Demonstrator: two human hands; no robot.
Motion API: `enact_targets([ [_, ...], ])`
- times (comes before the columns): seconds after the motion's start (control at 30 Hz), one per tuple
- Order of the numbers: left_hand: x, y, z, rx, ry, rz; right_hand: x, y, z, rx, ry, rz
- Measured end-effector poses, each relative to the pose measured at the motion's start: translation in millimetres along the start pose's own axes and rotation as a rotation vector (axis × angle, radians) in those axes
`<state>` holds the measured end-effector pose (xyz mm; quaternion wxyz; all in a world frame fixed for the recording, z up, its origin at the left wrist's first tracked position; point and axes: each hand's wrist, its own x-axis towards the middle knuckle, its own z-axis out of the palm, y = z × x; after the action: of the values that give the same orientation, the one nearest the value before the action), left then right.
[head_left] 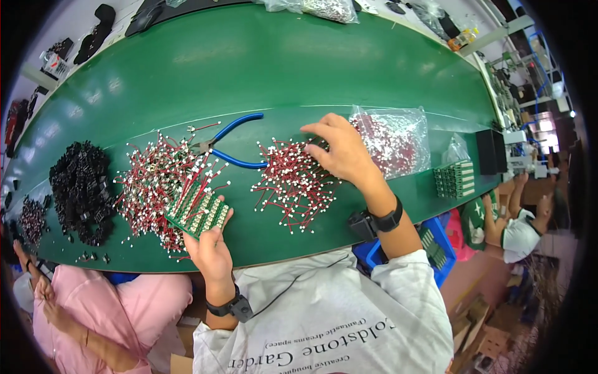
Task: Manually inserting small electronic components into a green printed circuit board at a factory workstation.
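My left hand (212, 250) grips a green circuit board panel (198, 214) by its near edge, tilted up. Red wires with white connectors lie across the panel's upper left part. Over a heap of short red wires with white plugs (293, 187), my right hand (341, 149) hovers with thumb and forefinger apart; nothing shows between them. Its other fingers are partly hidden. Behind the panel spreads a larger heap of similar wires (146, 193). Blue-handled pliers (240, 163) lie between the two heaps, jaws toward the left one.
A clear bag of wires (395, 143) lies right of my right hand. Farther right are stacked green boards (455, 179) and a black box (491, 151). Black parts (81, 187) are heaped at left. A blue bin (443, 249) sits below the table edge. A person in pink (118, 305) sits at left.
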<state>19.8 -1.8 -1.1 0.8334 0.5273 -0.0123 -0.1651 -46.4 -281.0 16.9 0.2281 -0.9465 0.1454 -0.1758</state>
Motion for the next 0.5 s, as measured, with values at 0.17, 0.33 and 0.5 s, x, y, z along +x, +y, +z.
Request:
enact_targets([
  [0.17,-7,-6,7,-0.048,-0.02,-0.076,0,-2,24,0.093,-0.164,-0.148],
  [0.33,-8,-7,0,0.014,-0.013,-0.052,-2,3,21,0.155,-0.101,-0.218],
  [0.5,-5,-7,-1,0.025,0.025,-0.047,-6,-6,-8,0.43,-0.087,-0.021],
])
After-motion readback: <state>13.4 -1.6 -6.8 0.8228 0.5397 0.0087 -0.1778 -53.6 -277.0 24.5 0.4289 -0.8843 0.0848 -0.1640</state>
